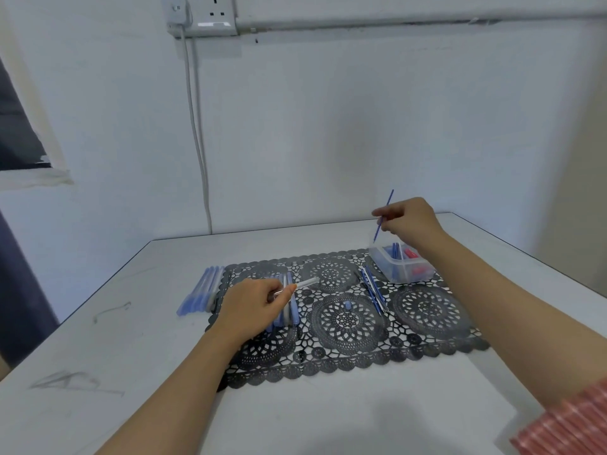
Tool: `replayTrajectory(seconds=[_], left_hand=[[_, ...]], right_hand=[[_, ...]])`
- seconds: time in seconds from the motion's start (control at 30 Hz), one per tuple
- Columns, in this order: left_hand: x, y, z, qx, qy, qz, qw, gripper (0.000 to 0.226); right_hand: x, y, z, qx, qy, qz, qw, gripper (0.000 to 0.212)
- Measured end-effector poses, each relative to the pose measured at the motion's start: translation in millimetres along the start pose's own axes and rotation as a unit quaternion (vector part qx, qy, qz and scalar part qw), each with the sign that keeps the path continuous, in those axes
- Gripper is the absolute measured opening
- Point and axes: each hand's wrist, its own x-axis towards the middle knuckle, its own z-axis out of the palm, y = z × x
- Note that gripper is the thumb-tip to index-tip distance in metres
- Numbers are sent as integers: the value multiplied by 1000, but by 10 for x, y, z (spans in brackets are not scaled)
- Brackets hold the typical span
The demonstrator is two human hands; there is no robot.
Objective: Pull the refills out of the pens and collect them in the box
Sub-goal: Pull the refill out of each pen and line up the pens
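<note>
The fingers (382, 213) of the right hand (410, 221) pinch a thin blue refill (389, 201) near its middle. It is steeply tilted, tip down, just over the upper-left corner of the clear plastic box (382, 262), right of centre, where blue and red pieces lie. Let go from here, the refill could catch the rim and bounce onto the black lace placemat (427, 310), among the loose refills (372, 290) just left of the box. The left hand (249, 307), lower left of centre, curls round a clear empty pen barrel (307, 283) above a row of blue pens (293, 310). A careless set-down might roll them, or muddle emptied barrels with the pens (202, 292) at the mat's left edge on the white worktop (131, 323).
</note>
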Motion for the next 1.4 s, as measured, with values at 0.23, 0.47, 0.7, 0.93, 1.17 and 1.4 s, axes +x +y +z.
replayTrajectory(seconds=[0.23,0.47,0.7,0.93,1.17,1.4], left_hand=[[-4,-26,23,-10,8,-5,1000,59],[3,-26,27,0,9,3,1000,51],[11,-13,29,10,7,10,1000,49],[9,-18,28,8,7,25,1000,48],[14,-12,20,2,11,37,999,49],[19,-24,31,3,15,52,999,54]], right_hand=[[-428,21,160,-125,-12,-115,985,16],[-584,304,372,-186,-8,-299,936,17],[-613,499,461,-227,-67,-338,911,81],[-642,488,486,-240,-108,-396,880,97],[-609,539,547,-253,-97,-419,867,98],[-602,557,579,-256,-67,-433,862,93]])
